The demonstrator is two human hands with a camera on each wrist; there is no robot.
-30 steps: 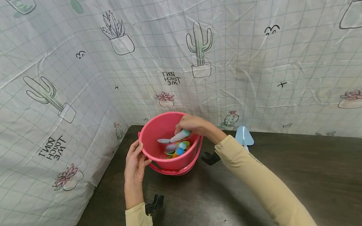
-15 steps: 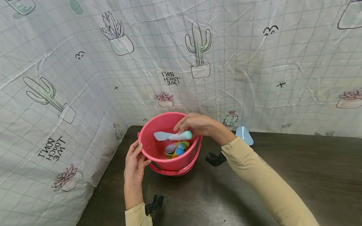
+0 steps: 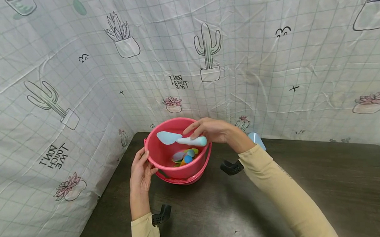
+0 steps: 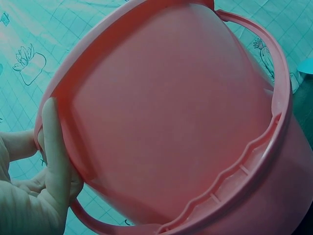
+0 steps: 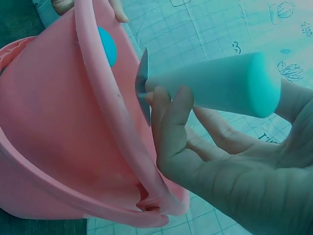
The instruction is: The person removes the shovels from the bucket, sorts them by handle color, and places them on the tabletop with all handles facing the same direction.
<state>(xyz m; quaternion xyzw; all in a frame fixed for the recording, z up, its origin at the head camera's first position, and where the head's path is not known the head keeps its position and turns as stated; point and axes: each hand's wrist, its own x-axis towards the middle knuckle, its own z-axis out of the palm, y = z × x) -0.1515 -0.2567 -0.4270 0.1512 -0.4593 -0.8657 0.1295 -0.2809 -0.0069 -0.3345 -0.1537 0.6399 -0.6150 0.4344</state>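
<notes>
A pink bucket [image 3: 177, 173] stands tilted on the dark table, its mouth facing my head. My left hand [image 3: 141, 171] grips its left rim; the left wrist view shows fingers [image 4: 55, 147] against the outer wall. Over the bucket's mouth my right hand [image 3: 216, 130] holds a toy trowel [image 3: 188, 141] by its pale handle, which has a mint end cap. The light blue blade points left, inside the rim's outline. In the right wrist view, fingertips [image 5: 182, 100] lie along the handle. Deeper in the bucket are a lilac piece [image 3: 178, 156], a blue rounded end [image 3: 188, 159] and green parts.
A light blue scoop [image 3: 257, 140] lies behind the right forearm at the table's back edge, partly hidden. A white curtain [image 3: 244, 57] with cactus drawings hangs behind and to the left. The bucket's pink handle [image 3: 193, 179] hangs down its front.
My right hand has lifted the toy trowel upward and slightly to the right, turning its blade to face the head camera. My left hand and the bucket stay almost still.
</notes>
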